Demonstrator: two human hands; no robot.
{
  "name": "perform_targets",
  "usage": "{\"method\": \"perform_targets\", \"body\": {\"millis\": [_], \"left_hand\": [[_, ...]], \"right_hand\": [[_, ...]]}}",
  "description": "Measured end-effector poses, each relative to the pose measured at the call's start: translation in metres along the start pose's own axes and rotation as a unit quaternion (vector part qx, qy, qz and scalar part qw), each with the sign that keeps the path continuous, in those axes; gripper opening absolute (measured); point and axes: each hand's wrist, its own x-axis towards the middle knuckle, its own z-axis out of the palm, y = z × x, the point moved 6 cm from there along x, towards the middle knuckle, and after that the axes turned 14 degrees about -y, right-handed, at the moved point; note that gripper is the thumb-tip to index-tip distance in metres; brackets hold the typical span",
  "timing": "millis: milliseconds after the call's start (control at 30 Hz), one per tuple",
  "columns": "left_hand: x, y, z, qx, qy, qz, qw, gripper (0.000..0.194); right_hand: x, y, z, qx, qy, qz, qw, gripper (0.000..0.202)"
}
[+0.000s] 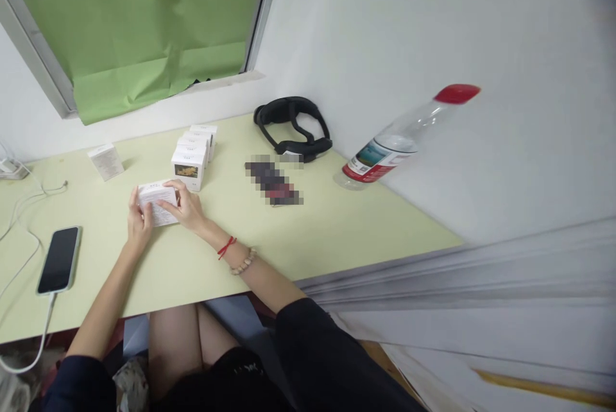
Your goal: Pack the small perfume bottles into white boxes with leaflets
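A small white box (164,214) with fine printed text on its face is held between both hands, over the pale green table. My left hand (139,218) closes round its left side, the thumb on the front. On its right side my right hand (187,208) grips it, thumb across the front and fingers over the top edge. Just behind stands a row of several similar white boxes (188,170), the nearest bearing a dark picture with a golden shape. Another white box (106,162) stands alone at the back left.
A phone (59,260) on a white cable (48,319) lies at the left. Toward the back are a black headset (294,126) and a blurred-out flat item (273,182). A red-capped plastic bottle (375,158) stands by the wall at the right of the table (327,232).
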Motion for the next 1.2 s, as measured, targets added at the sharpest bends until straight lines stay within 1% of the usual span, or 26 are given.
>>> {"method": "perform_targets", "body": {"millis": [133,267,333,433,633,767,867,967,1067,1133,1200], "left_hand": [[0.001,0.006,-0.002,0.045,0.005,0.042,0.998,0.043],[0.004,0.014,-0.004,0.053,0.006,0.076,0.996,0.037],[0.006,0.016,-0.003,0.049,-0.002,0.08,0.996,0.035],[0.007,0.015,-0.004,0.034,-0.013,0.06,0.998,0.033],[0.008,0.011,-0.006,-0.003,-0.022,-0.002,1.0,0.034],[0.008,0.012,-0.007,-0.007,-0.017,-0.011,1.0,0.034],[0.008,0.015,-0.006,-0.009,-0.012,-0.014,1.0,0.037],[0.008,0.015,-0.004,-0.055,0.0,-0.054,0.997,0.04],[0.009,0.014,-0.003,-0.124,0.006,-0.101,0.987,0.041],[0.01,0.014,-0.003,-0.151,-0.004,-0.106,0.983,0.044],[0.012,0.014,-0.003,-0.157,-0.025,-0.083,0.984,0.051]], "right_hand": [[-0.001,-0.002,-0.001,-0.003,0.001,-0.004,1.0,0.038],[-0.002,-0.004,-0.003,0.012,0.007,0.006,1.0,0.039],[-0.002,-0.003,-0.003,0.026,0.008,0.017,0.999,0.04],[-0.003,-0.001,-0.002,0.055,0.002,0.04,0.998,0.041],[-0.004,0.001,0.0,0.108,-0.002,0.085,0.991,0.04],[-0.005,0.002,0.001,0.127,-0.008,0.104,0.986,0.039],[-0.004,0.003,-0.001,0.146,0.003,0.104,0.984,0.042],[-0.003,0.002,-0.003,0.177,0.019,0.1,0.979,0.045],[-0.001,0.002,-0.004,0.216,0.022,0.108,0.97,0.039],[0.001,0.003,-0.006,0.24,0.032,0.11,0.964,0.034],[0.003,0.005,-0.008,0.257,0.052,0.106,0.959,0.032]]}}
